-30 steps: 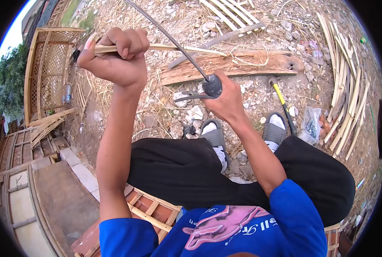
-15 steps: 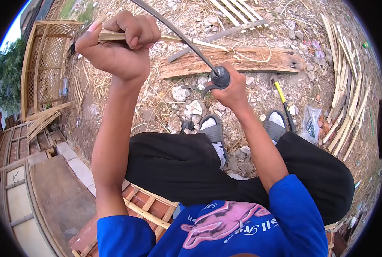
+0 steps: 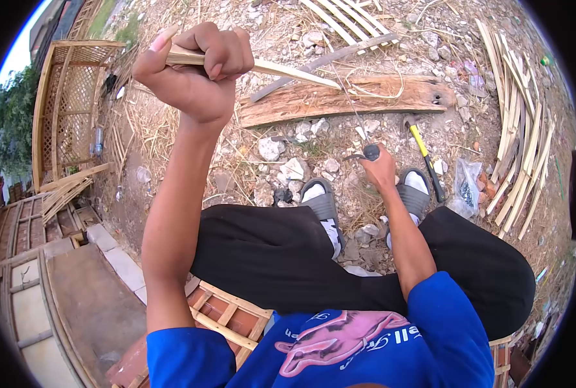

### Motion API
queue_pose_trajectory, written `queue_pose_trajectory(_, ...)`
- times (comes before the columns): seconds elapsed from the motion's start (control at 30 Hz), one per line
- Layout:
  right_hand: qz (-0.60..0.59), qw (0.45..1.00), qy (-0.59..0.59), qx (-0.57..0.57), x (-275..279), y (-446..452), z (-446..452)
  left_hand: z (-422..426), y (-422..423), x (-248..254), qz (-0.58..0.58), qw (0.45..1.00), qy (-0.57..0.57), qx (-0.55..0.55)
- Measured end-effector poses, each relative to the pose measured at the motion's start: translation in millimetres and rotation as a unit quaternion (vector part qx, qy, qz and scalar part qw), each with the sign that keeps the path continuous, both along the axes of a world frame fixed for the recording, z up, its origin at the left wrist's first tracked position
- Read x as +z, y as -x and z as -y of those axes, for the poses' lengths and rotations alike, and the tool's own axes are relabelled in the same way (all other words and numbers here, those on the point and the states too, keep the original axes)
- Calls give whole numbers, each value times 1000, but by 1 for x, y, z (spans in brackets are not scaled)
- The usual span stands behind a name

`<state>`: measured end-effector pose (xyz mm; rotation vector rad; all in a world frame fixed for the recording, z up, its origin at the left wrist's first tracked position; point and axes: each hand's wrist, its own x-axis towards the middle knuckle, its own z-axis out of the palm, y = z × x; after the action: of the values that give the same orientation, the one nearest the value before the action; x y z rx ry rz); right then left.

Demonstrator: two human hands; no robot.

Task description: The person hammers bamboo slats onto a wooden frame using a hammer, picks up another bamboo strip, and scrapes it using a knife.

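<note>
My left hand [image 3: 197, 74] is raised at the upper left, its fingers wrapped round a pale wooden strip [image 3: 294, 73]. The strip points right, and its free end overlaps a weathered wooden beam [image 3: 288, 110] on the ground; whether they touch I cannot tell. Lower down, near my knees, my right hand [image 3: 381, 170] grips the black handle [image 3: 371, 152] of what looks like a machete, with a dark strap at the handle. Its blade shows nearly edge-on as a thin line running up and left across the beam.
A hammer [image 3: 424, 149] with a yellow and black handle lies right of the beam. Beyond it are a plastic bag [image 3: 467, 184] and a pile of wooden strips [image 3: 521, 142]. Lattice panels [image 3: 68, 110] stand at the left. Stones [image 3: 292, 169] litter the ground before my sandals.
My right hand has moved down and right with the machete, whose blade has swung to look thinner and farther off. My left hand and the strip have shifted slightly right.
</note>
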<state>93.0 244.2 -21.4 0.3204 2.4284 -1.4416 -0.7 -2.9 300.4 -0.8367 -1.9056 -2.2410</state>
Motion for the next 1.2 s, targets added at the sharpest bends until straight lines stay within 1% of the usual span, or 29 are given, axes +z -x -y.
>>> queue_pose_trajectory(0.03,-5,1000,9,3,-5,-1,-1,-3,-1,1,-7,1000,9,-8)
queue_pose_trajectory(0.1,44,997,70,-14,-36,0,-4,-9,-2,0,-6,1000,-6,-9)
queue_pose_trajectory(0.13,69,992,100,-19,-42,0,-4,-10,-5,1,-5,1000,-13,-6)
queue_pose_trajectory(0.17,67,993,99,-8,-47,1,-6,-10,-7,6,-11,1000,-22,-7)
queue_pose_trajectory(0.23,64,993,99,9,-42,4,-8,-6,-8,18,-22,999,-40,-13)
queue_pose_trajectory(0.33,-8,999,36,-19,-22,13,-1,8,-8,22,-40,997,-58,-22)
queue_pose_trajectory(0.37,30,998,46,5,-9,19,-2,12,-7,18,-37,997,-63,-4)
queue_pose_trajectory(0.47,81,991,106,28,-13,27,-3,12,-10,8,-5,997,-19,72)
queue_pose_trajectory(0.5,109,981,157,-7,-10,27,-1,13,-9,8,-15,999,-17,49)
queue_pose_trajectory(0.57,169,949,256,-73,-5,19,9,15,-8,5,-10,998,-33,59)
queue_pose_trajectory(0.67,156,942,284,-93,-10,13,18,12,-7,4,0,996,-37,82)
queue_pose_trajectory(0.8,165,943,276,-88,-17,13,23,16,-4,2,13,995,-41,88)
queue_pose_trajectory(0.83,87,975,188,-75,-17,11,23,16,-3,2,16,995,-44,91)
queue_pose_trajectory(0.87,6,993,97,-60,-16,8,24,14,-5,1,14,994,-42,97)
queue_pose_trajectory(0.9,-74,996,5,-46,-12,6,25,11,-7,1,13,994,-40,102)
queue_pose_trajectory(1.0,-60,997,49,-29,33,9,25,8,-9,2,11,993,-29,111)
queue_pose_trajectory(1.07,-119,990,76,0,36,13,31,5,-10,2,11,993,-29,114)
queue_pose_trajectory(1.13,-185,976,111,37,50,21,40,3,-9,3,14,993,-33,111)
queue_pose_trajectory(1.17,-225,968,101,38,58,23,45,5,-8,2,11,994,-36,105)
queue_pose_trajectory(1.2,-215,970,110,42,65,25,48,9,-7,1,8,994,-40,100)
